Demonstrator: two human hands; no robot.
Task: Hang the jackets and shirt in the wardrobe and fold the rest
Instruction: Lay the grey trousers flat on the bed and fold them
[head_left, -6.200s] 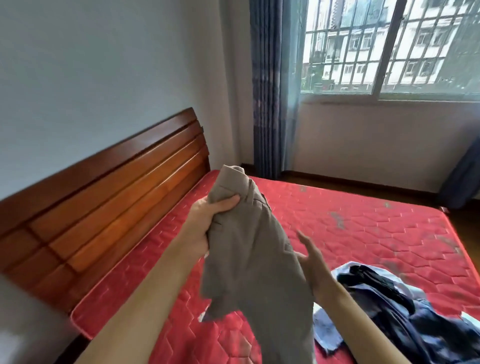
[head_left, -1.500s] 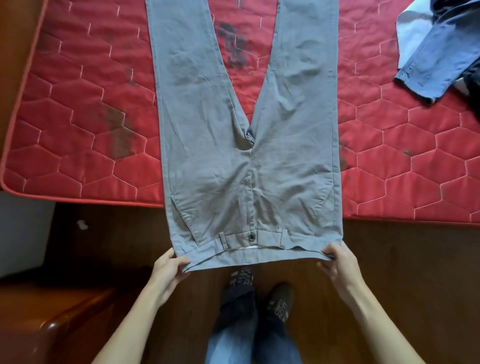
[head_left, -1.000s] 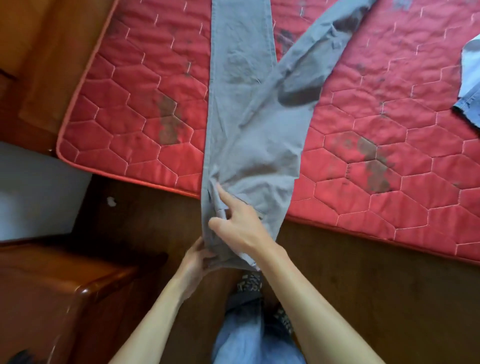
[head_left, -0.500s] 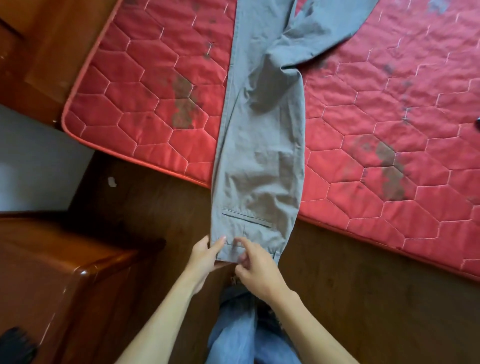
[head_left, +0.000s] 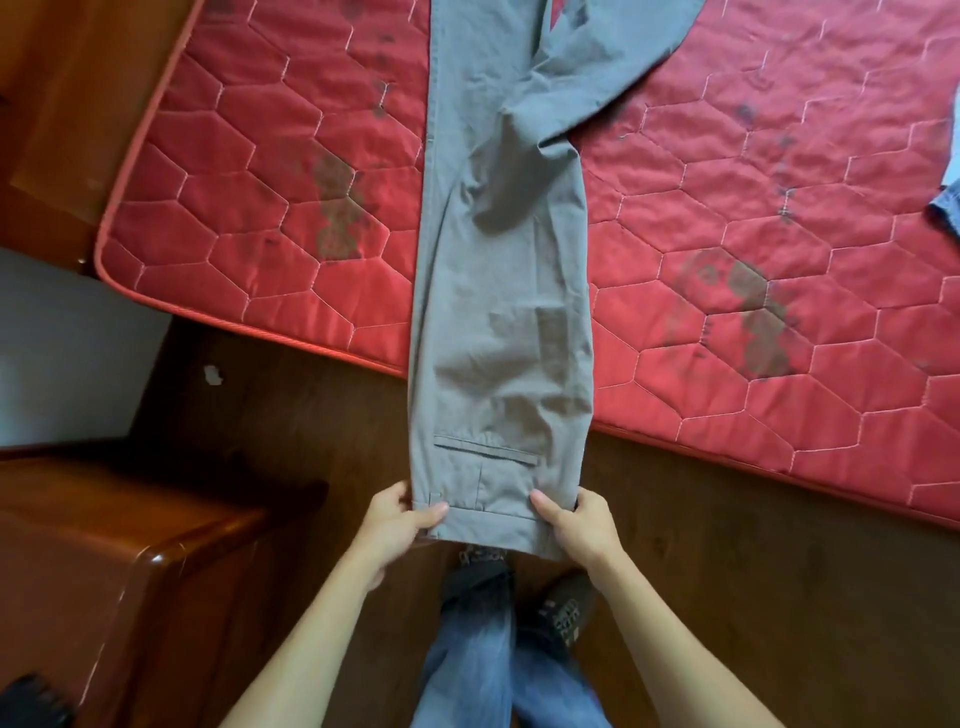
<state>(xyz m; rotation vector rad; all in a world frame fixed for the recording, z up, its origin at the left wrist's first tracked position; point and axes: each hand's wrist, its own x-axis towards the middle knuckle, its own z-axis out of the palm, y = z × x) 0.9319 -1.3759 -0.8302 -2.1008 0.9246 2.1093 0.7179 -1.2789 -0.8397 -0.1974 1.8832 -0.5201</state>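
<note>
Grey trousers (head_left: 504, 312) are lying folded in half lengthwise, running from the top centre of the frame down to the lower middle, with a back pocket facing up. Most of the cloth is resting on the red mattress (head_left: 260, 208); the waist end is reaching past the mattress edge and hanging over the wooden floor (head_left: 727, 571). The left hand (head_left: 400, 525) is pinching the left corner of the waistband, thumb on top, and the right hand (head_left: 582, 525) is pinching the right corner the same way, so both are clamped on the cloth. Holding the two corners apart is likely pulling the waist flat and square, ready for folding. Near the top centre one leg is splaying off toward the upper right (it is not lined up over the other), so that probably needs straightening first. A blue garment (head_left: 948, 208) is showing at the right edge, well apart from the trousers
</note>
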